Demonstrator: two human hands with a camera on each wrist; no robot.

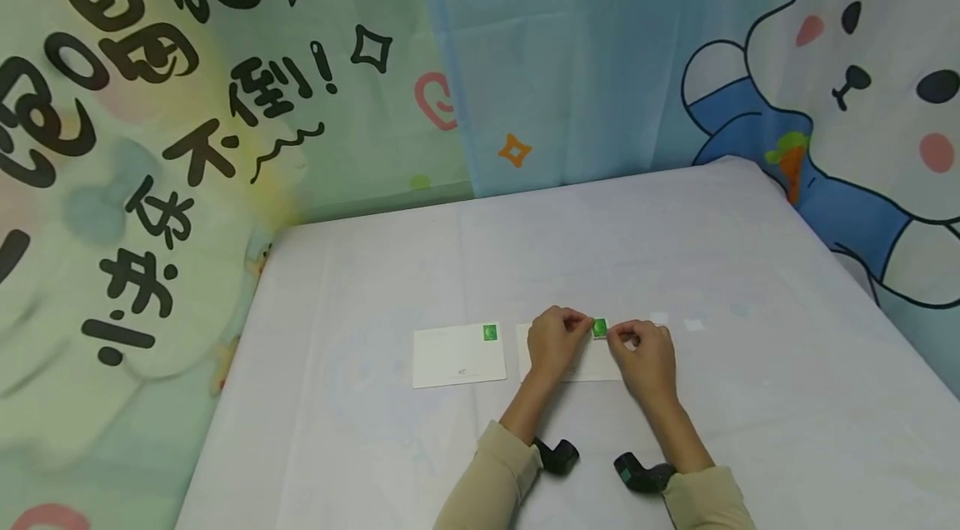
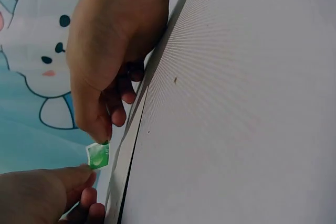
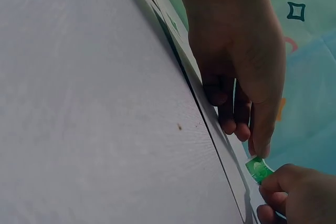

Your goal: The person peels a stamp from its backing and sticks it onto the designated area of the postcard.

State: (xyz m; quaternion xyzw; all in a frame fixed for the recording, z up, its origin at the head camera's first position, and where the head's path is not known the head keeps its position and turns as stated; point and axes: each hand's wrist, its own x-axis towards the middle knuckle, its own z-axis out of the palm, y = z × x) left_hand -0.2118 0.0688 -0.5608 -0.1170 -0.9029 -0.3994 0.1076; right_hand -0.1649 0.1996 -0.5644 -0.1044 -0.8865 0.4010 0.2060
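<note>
A small green stamp (image 1: 599, 327) is pinched between both hands, above the upper right corner of a white card (image 1: 596, 365). My left hand (image 1: 557, 340) holds the stamp's left side with thumb and fingertip. On its other side, my right hand (image 1: 648, 359) pinches the stamp between thumb and finger. In the left wrist view, the stamp (image 2: 98, 155) spans the gap between the two hands' fingertips. Part of this card is hidden under the hands. To the left lies another white card (image 1: 450, 359), bearing a similar green stamp (image 1: 490, 332) in its upper right corner.
The cards lie on a white cloth-covered table (image 1: 360, 447). Faint whitish squares (image 1: 694, 325) lie right of the hands. Black wrist cameras (image 1: 558, 457) are worn below each hand. A printed curtain (image 1: 570, 55) hangs behind the table.
</note>
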